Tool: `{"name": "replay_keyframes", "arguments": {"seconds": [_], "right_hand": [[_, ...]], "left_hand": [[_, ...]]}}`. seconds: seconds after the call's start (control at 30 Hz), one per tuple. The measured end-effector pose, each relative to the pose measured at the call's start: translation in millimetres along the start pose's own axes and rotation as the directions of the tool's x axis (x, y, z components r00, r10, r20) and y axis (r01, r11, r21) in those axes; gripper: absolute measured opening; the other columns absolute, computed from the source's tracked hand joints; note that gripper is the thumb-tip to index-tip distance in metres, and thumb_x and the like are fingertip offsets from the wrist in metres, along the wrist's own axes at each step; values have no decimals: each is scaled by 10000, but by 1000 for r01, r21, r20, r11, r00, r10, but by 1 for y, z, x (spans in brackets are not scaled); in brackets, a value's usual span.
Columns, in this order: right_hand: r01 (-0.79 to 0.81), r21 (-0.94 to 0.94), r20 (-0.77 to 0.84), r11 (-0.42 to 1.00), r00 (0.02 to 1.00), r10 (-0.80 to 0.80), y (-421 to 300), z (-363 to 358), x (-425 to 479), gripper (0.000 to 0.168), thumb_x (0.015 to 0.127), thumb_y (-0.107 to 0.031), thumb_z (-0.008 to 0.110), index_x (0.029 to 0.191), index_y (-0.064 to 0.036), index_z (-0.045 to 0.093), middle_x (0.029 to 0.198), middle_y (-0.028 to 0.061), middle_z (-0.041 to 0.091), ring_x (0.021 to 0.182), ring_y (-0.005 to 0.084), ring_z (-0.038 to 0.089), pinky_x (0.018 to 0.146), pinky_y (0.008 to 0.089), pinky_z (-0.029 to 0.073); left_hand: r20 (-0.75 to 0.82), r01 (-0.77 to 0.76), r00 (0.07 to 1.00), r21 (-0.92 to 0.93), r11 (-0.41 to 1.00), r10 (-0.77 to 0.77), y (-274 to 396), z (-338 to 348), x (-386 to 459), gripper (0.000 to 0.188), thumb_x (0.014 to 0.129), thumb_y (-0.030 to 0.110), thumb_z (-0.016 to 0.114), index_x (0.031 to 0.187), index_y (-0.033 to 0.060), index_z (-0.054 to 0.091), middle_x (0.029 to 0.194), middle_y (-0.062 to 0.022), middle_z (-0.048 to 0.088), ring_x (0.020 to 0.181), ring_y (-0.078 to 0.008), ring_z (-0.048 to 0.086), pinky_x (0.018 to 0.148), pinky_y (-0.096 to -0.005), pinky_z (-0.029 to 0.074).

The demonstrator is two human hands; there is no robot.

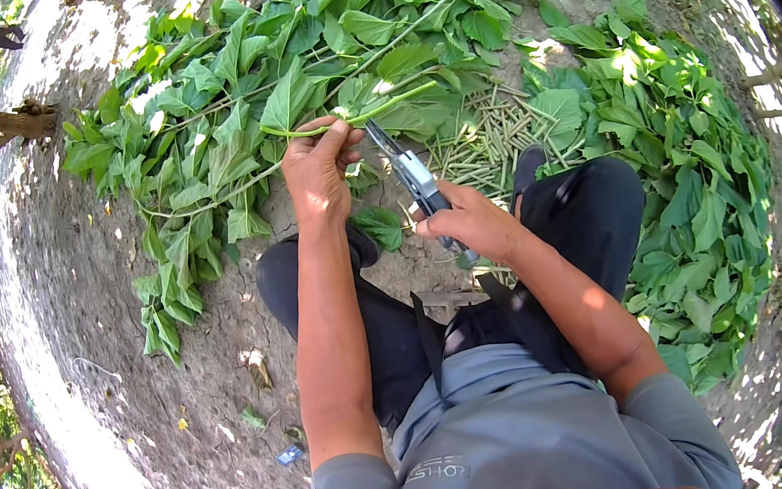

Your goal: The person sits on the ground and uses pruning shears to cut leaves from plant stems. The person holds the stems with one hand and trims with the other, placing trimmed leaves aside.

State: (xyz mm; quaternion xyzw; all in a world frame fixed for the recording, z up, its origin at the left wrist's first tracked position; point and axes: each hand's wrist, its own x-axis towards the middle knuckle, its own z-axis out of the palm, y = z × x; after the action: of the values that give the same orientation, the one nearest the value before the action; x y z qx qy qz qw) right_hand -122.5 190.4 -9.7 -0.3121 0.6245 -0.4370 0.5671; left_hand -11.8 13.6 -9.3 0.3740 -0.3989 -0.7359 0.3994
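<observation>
My left hand [324,159] pinches a green leafy stem [400,100] between thumb and fingers, and the stem points out to the right. My right hand [467,222] is closed around the handles of metal pruning shears [413,171]. The tips of the shears reach up to the underside of the stem, just right of my left fingers. Whether the blades touch the stem cannot be made out. Beyond my hands lies a spread of cut leafy branches [215,130]. Several short cut stem pieces [489,139] are strewn on the ground to the right of the shears.
A long heap of green leaves [702,198] curves along my right side. My bent knees and dark shoes [529,164] frame the dry, cracked soil [231,390]. A small blue packet [290,455] lies at left. Tree branches [13,123] and a distant person [0,36] stand at upper left.
</observation>
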Motion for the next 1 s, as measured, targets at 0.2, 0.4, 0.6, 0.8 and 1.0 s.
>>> {"name": "replay_keyframes", "arguments": {"seconds": [0.2,0.4,0.6,0.8,1.0], "right_hand": [[1,42,-39,999,999,0,-5,3,4,319,752,-257,642,925,2,574,775,27,564,710,114,503,654,255,390],[-28,72,-55,997,998,32,-13,3,7,290,757,-265,647,876,-12,569,761,28,567,703,112,508,638,258,387],[5,172,-43,985,999,3,-7,4,10,245,776,-219,650,891,-19,569,771,43,589,696,112,535,632,259,412],[49,229,-116,972,993,-23,-14,7,2,245,765,-229,640,813,-20,522,649,31,533,581,112,480,546,271,376],[54,212,-142,976,990,-24,-16,5,-3,250,764,-212,644,844,-10,520,643,30,527,563,108,502,522,263,396]], "left_hand": [[71,4,997,55,998,-7,-5,-1,2,168,814,27,685,960,-4,607,819,-98,660,701,-166,667,536,-226,491],[141,46,988,100,994,-60,-8,-1,2,162,834,18,667,979,-4,597,829,-106,662,733,-174,675,558,-230,506],[145,78,985,89,993,-90,-8,1,2,155,839,24,664,974,-7,596,843,-109,662,739,-178,679,567,-235,515],[144,111,982,90,990,-123,-8,3,3,151,849,32,652,984,-2,593,840,-96,658,751,-184,679,574,-250,518],[152,164,974,41,986,-168,-10,5,4,142,846,36,655,965,2,586,830,-97,657,729,-189,672,570,-258,514]]}}
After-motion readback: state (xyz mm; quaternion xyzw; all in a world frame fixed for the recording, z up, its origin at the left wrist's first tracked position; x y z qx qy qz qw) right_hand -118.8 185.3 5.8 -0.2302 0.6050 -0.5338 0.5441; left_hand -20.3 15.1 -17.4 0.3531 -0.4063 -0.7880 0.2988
